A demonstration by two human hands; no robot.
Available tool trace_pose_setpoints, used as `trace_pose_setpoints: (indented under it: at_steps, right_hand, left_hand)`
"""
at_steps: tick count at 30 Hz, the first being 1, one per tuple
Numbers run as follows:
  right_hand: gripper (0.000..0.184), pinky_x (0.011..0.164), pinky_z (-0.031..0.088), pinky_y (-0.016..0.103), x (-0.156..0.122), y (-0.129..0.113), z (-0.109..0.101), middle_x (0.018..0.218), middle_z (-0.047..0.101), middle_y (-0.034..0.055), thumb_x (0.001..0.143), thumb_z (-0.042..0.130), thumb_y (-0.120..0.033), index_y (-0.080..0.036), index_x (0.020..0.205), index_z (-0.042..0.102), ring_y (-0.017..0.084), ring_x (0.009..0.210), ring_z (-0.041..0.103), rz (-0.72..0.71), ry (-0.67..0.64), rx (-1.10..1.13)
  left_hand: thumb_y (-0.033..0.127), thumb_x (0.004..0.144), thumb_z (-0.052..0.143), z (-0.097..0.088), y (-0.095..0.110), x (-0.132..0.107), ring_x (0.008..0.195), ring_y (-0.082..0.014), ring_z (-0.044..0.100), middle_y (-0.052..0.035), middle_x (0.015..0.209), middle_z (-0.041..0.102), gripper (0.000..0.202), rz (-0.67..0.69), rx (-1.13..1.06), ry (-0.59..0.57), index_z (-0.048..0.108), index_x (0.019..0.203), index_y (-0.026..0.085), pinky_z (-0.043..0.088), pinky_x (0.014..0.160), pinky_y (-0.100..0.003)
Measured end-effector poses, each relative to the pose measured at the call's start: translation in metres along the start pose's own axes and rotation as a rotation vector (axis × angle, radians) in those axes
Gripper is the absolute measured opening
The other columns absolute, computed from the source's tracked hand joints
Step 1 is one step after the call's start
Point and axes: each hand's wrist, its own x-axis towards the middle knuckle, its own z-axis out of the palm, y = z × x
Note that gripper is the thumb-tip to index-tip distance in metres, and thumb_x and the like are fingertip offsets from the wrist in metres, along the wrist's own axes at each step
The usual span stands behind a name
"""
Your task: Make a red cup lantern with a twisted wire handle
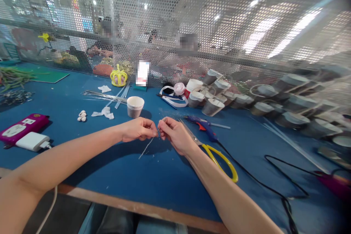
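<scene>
My left hand (138, 129) and my right hand (174, 133) meet above the blue table (115, 175), fingertips almost touching. Both are pinched on a thin clear stick (148, 145) that slants down and to the left from between them. Its upper end is hidden in my fingers. A small white paper cup (135, 106) stands just behind my left hand. Yellow-handled scissors (216, 155) lie partly under my right forearm, and a blue glue gun (204, 126) rests beside my right hand.
Several grey cups (216, 97) lie in a heap at the back right. A pink power strip (22, 126) and white charger (33, 141) sit at left. A perforated screen (175, 25) closes the back; people sit behind it. Black cable (274, 186) crosses the right.
</scene>
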Motion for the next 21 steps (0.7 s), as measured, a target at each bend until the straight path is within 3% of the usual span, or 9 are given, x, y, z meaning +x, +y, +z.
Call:
trace_pose_setpoints:
  at_steps: [8, 11, 16, 21]
  right_hand:
    - [0.031, 0.044, 0.034, 0.021, 0.0011, 0.0046, 0.0025, 0.05, 0.044, -0.0062, 0.072, 0.057, -0.043, -0.017, 0.059, 0.045, 0.006, 0.044, 0.041, 0.001, 0.042, -0.032]
    - [0.029, 0.045, 0.036, 0.021, 0.0002, 0.0032, 0.0043, 0.052, 0.045, -0.0056, 0.073, 0.055, -0.043, -0.017, 0.062, 0.046, 0.006, 0.045, 0.042, 0.001, 0.059, -0.031]
    - [0.022, 0.048, 0.038, 0.022, -0.0013, -0.0001, 0.0052, 0.058, 0.051, -0.0043, 0.073, 0.057, -0.039, -0.017, 0.075, 0.052, 0.007, 0.05, 0.047, -0.018, -0.039, 0.038]
    - [0.023, 0.046, 0.037, 0.021, -0.0003, 0.0006, 0.0047, 0.052, 0.048, -0.0055, 0.072, 0.058, -0.038, -0.017, 0.066, 0.049, 0.007, 0.047, 0.046, -0.002, 0.003, -0.057]
  left_hand:
    - [0.026, 0.068, 0.058, -0.0049, -0.0045, 0.0016, 0.045, -0.0049, 0.034, 0.0052, 0.053, 0.045, 0.014, 0.074, 0.223, 0.029, 0.05, 0.066, 0.014, 0.023, 0.044, -0.021]
    - [0.026, 0.067, 0.059, -0.0051, -0.0044, 0.0014, 0.045, -0.0044, 0.034, 0.0054, 0.053, 0.045, 0.016, 0.07, 0.195, 0.03, 0.049, 0.065, 0.013, 0.022, 0.043, -0.02]
    - [0.027, 0.066, 0.061, -0.0049, -0.0009, 0.0001, 0.041, -0.0026, 0.029, 0.0066, 0.051, 0.042, 0.02, 0.034, 0.069, 0.012, 0.046, 0.063, 0.014, 0.017, 0.041, -0.02]
    - [0.03, 0.069, 0.057, -0.0064, -0.0021, 0.001, 0.044, -0.004, 0.032, 0.0055, 0.054, 0.044, 0.019, 0.088, 0.244, 0.042, 0.049, 0.066, 0.013, 0.022, 0.043, -0.02]
